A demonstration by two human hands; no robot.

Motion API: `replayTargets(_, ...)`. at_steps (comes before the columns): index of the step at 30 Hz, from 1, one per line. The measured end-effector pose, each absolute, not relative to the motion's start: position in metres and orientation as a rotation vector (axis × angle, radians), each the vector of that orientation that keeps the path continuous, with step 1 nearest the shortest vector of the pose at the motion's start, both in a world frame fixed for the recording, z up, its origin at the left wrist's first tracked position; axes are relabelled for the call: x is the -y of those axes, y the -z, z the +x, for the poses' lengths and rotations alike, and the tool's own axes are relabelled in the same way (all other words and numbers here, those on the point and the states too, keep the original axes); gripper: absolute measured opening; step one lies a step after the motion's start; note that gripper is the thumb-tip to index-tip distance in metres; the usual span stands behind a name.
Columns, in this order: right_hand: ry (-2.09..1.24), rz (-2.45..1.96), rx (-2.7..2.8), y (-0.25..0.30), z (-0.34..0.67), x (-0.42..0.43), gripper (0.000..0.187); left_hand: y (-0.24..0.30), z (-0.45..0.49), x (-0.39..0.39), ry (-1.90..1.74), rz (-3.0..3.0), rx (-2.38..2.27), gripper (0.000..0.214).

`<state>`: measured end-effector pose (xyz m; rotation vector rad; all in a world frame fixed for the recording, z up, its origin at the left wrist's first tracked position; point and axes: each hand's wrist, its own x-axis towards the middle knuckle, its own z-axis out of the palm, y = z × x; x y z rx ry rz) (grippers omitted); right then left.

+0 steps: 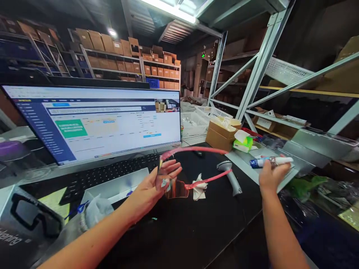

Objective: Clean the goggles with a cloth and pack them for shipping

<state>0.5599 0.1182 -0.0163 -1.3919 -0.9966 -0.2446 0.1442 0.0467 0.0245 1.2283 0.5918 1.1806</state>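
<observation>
My left hand (150,192) grips a pair of glasses (179,188) by one side of its front, fingers extended behind the lens. Its red temple arms are unfolded and point to the right, and the lenses look brownish and see-through. At the right, my right hand (270,175) is closed around a slim blue-and-white tube (256,163) with a whitish end; its exact kind is unclear. Below the lower temple arm lies a crumpled white tissue (199,188). A grey barcode scanner (231,179) rests on the black desk between my hands.
A monitor (112,127) and black keyboard (112,175) stand at the left, with an open white box (123,185) in front. A printed box (28,224) sits near left. A cardboard box (221,134) and green tissue pack (243,142) stand at the back right, beside metal shelving (259,63).
</observation>
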Motion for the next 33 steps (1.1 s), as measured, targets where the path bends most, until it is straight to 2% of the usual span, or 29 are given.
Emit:
replayTargets(3, -0.010, -1.101, 0.979, 0.021, 0.504, -0.059, 0.067, -0.021, 0.141, -0.050, -1.190, 1.477, -0.663, 0.050)
replayTargets(5, -0.238, -1.075, 1.069, 0.031, 0.461, -0.019, 0.074, -0.018, 0.140, -0.048, -1.191, 1.598, -0.713, 0.048)
replayTargets(10, -0.443, -1.275, 1.664, 0.048, 0.386, 0.028, 0.068, -0.008, 0.138, -0.047, -1.200, 1.731, -0.786, 0.045)
replayTargets(15, -0.468, -1.291, 1.919, 0.033, 0.365, 0.013, 0.076, 0.000, 0.144, -0.047, -1.158, 1.693, -0.879, 0.054)
replayTargets(18, -0.475, -1.301, 1.986, 0.025, 0.357, 0.005, 0.074, 0.002, 0.148, -0.045, -1.137, 1.667, -0.898, 0.053)
replayTargets(33, -0.514, -1.318, 1.936, 0.021, 0.334, 0.001, 0.070, 0.012, 0.149, -0.051, -1.099, 1.552, -0.857, 0.055)
